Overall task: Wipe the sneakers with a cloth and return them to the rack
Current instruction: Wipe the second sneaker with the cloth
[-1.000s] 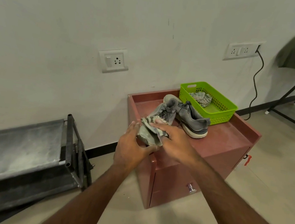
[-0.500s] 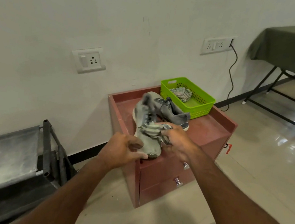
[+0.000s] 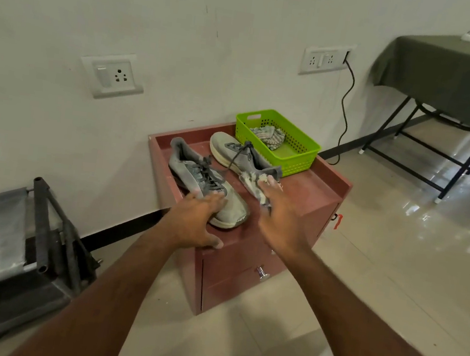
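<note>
Fingers [image 3: 209, 197] of the left hand [image 3: 193, 220] lie straight on the toe of the near sneaker [image 3: 198, 179]; the right hand [image 3: 279, 213] holds the cloth [image 3: 252, 181].

Both sneakers lie on top of the red cabinet [image 3: 315, 187], the near one on its sole with laces up, the far sneaker [image 3: 239, 156] tipped on its side just beside the green basket [image 3: 295, 161]. The right fingers seem to press or pinch the striped cloth against the cabinet top near the far sneaker's heel, but the picture is blurred there, so I cannot tell the exact grip. A second cloth [image 3: 268, 134] lies inside the basket. The metal rack [image 3: 42, 219] stands on the floor at the left, well apart from the cabinet.
</note>
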Demonstrator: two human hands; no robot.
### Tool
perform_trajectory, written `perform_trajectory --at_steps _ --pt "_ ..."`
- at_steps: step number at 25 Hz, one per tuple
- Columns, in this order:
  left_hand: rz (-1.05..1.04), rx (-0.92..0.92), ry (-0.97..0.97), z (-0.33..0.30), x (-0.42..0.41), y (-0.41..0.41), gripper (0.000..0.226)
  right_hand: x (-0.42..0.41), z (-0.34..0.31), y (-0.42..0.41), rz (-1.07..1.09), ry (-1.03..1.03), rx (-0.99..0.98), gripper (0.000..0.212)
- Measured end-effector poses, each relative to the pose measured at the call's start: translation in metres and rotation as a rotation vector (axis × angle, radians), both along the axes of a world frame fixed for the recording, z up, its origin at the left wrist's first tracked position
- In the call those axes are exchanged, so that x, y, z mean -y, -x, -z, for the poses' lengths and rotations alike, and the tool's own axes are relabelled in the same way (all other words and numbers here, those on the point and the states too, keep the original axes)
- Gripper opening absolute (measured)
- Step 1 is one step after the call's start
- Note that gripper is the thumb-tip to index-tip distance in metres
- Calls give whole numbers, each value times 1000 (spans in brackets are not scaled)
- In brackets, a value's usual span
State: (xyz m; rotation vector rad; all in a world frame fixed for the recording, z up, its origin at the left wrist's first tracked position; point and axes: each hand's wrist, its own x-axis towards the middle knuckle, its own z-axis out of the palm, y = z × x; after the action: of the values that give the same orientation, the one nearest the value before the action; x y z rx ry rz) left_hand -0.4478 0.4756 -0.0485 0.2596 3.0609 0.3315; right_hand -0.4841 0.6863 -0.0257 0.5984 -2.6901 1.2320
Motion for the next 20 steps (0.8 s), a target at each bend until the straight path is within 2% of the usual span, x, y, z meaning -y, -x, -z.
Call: perform_trajectory --at_steps 3,5,8,10,11,13,15,17,20 --pt "-102 -5 224 3 3 1 116 22 28 -5 -169 -204 -108 58" --pt "-116 58 246 6 3 1 110 36 39 -13 -355 -403 -106 62" --pt "-117 103 213 2 -1 3 98 25 31 -3 -575 -559 -112 57" --pt "-124 131 191 -3 -3 2 97 3 19 9 -570 -658 -132 52" --pt "-127 140 183 -4 -4 2 97 -10 15 15 -463 -686 -116 50" --pt "-133 142 170 -5 -4 1 99 -32 7 22 -158 -569 -58 45" --pt "-134 142 170 -4 -2 2 100 -38 7 21 60 -263 -66 49" --pt "-142 149 170 -2 -3 3 98 -27 8 16 60 -126 -88 57" --pt "-149 136 181 -1 -7 6 85 3 14 -3 -217 -234 -52 61"
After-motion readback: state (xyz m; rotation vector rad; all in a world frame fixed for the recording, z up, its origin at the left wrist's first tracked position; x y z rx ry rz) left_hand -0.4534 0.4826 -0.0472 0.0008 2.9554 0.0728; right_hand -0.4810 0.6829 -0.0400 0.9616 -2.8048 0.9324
